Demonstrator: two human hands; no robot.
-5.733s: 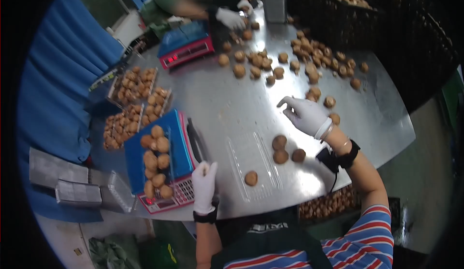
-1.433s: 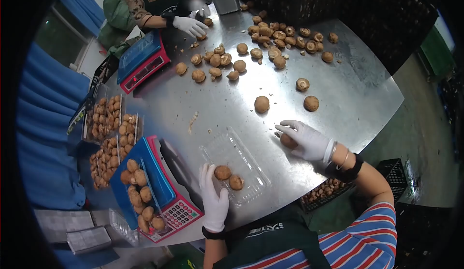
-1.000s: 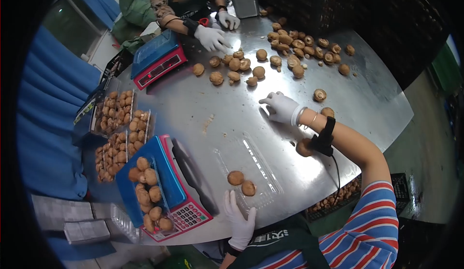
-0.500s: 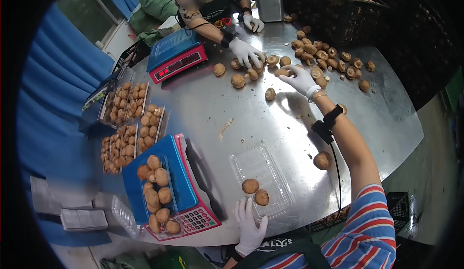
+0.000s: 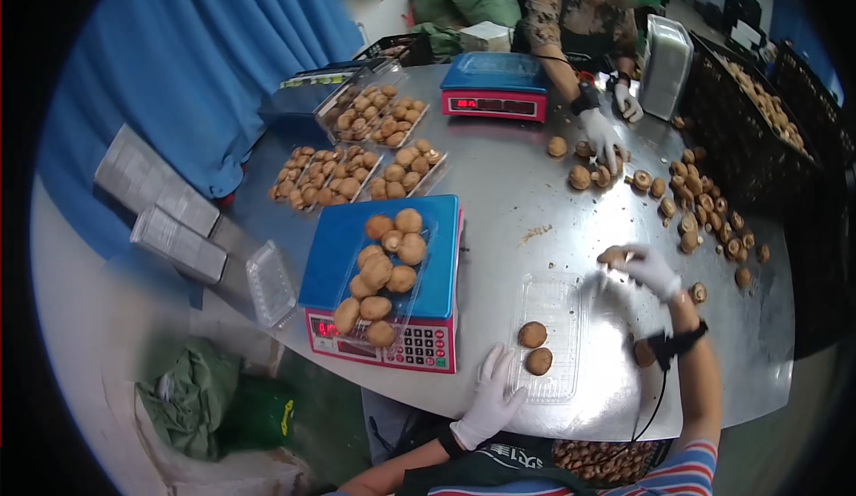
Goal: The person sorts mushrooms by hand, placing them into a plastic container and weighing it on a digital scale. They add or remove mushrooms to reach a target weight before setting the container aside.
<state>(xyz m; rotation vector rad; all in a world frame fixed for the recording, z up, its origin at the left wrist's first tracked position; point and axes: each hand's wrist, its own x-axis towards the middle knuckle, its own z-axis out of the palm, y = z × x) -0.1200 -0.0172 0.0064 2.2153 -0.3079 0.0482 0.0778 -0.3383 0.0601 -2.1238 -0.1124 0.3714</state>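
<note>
My right hand [image 5: 646,270], in a white glove, pinches a brown mushroom [image 5: 613,257] above the metal table. My left hand [image 5: 490,400], also gloved, rests at the left edge of a clear plastic tray [image 5: 571,300], fingers spread and holding nothing. Two mushrooms [image 5: 535,348] lie in that tray. To the left, a blue and pink scale [image 5: 325,268] bears a clear tray filled with several mushrooms [image 5: 376,271]. Partly hidden by my right wrist, another mushroom [image 5: 644,353] sits on the table.
Across the table [image 5: 499,193], a co-worker's gloved hand [image 5: 603,135] touches mushrooms near a second scale [image 5: 493,103]. Filled trays [image 5: 392,175] stand at the left, empty stacked trays [image 5: 178,242] beyond. Loose mushrooms [image 5: 704,206] and a black crate [image 5: 744,130] are at the right.
My view has turned left. My right hand has drawn back from the mushroom pile with a mushroom between its fingers. My left hand remains beside the tray.
</note>
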